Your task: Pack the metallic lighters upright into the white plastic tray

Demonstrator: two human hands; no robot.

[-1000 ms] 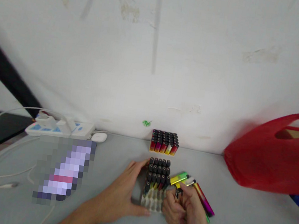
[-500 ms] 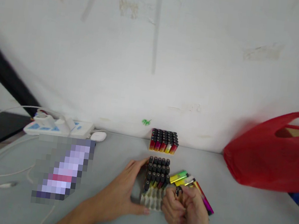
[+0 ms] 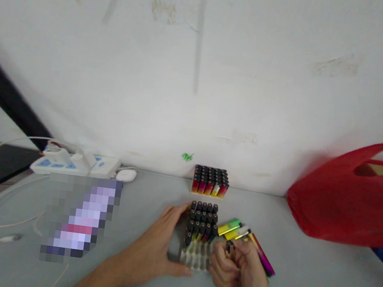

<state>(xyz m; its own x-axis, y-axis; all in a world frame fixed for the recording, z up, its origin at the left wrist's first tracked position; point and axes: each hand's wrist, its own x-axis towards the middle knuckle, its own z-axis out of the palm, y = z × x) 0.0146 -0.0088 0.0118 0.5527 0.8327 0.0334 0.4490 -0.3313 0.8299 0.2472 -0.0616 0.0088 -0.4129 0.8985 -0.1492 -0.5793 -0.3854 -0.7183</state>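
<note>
A clear plastic tray (image 3: pixel 196 258) stands in front of me, its far rows filled with upright black-topped lighters (image 3: pixel 204 216) and its near slots bare. My left hand (image 3: pixel 153 246) grips the tray from the left, fingers at the far corner and thumb along the near edge. Just right of the tray, my right hand (image 3: pixel 236 272) is closed round a lighter (image 3: pixel 229 246); only its dark top shows between thumb and fingers. Behind that hand lie several loose lighters (image 3: pixel 230 227), green, yellow and red-purple, partly covered by it.
A full block of lighters (image 3: pixel 210 183) stands against the wall. To the left are a white power strip (image 3: pixel 103 167) with cables, a white earbud case (image 3: pixel 126 174) and a blurred-out phone-like object (image 3: pixel 86 219). A red bag (image 3: pixel 342 205) sits at the right.
My right hand has shifted very slightly right with the lighter in it. My left hand stays on the tray; the view has moved a little.
</note>
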